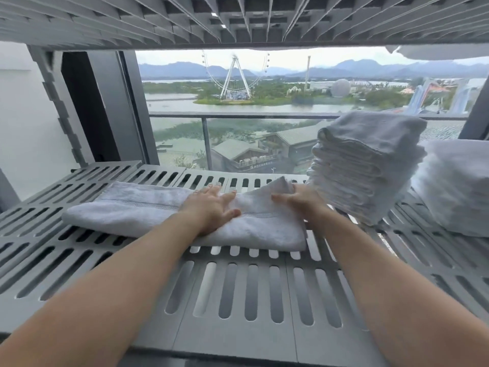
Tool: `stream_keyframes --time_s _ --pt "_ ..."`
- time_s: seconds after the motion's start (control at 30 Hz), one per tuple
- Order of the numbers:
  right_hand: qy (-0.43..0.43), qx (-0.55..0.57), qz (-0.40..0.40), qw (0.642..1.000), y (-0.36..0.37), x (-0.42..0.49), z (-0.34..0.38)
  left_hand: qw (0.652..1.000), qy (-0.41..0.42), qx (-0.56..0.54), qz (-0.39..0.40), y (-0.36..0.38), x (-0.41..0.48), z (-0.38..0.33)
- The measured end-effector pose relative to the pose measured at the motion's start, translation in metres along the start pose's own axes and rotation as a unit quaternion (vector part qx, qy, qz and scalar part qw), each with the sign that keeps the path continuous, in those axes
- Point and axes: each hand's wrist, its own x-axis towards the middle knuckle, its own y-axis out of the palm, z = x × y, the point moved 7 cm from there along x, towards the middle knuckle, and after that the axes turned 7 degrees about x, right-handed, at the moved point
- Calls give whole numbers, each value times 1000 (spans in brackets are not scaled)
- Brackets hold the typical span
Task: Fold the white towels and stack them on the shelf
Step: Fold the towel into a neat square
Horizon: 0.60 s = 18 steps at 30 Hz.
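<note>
A white towel [137, 207] lies folded into a long strip across the grey slotted shelf [238, 292]. My left hand [211, 207] presses flat on the strip's middle, fingers spread. My right hand [296, 200] pinches the towel's right end, which is lifted and turned up toward the left. Just right of that hand stands a tall stack of folded white towels [367, 165]. A second pile of white towels [460, 186] sits at the far right, partly cut off by the frame.
Another slotted shelf [238, 19] hangs close overhead, with a white towel edge [436, 53] on it at the top right. Behind the shelf is a window with a dark frame [105, 107] at the left. A white wall [23, 123] is at the far left.
</note>
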Motion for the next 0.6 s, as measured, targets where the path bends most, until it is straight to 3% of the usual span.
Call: stream_keyframes --time_s 0.13,0.3,0.37,0.5,0.6 --pt "-24 -129 -106 986 -4 -3 3 991 -41 3 -129 -29 -16 3" --pt "-20 -117 -107 987 -1 3 5 989 -146 -3 12 4 -33 38" --pt "-2 -53 -86 995 1 7 2 981 -180 -23 63 20 -40 45" --pt "56 33 11 998 12 -1 -2 978 -172 -61 99 22 -38 44" --pt "45 112 62 991 22 -8 11 983 -152 -88 58 4 -38 65"
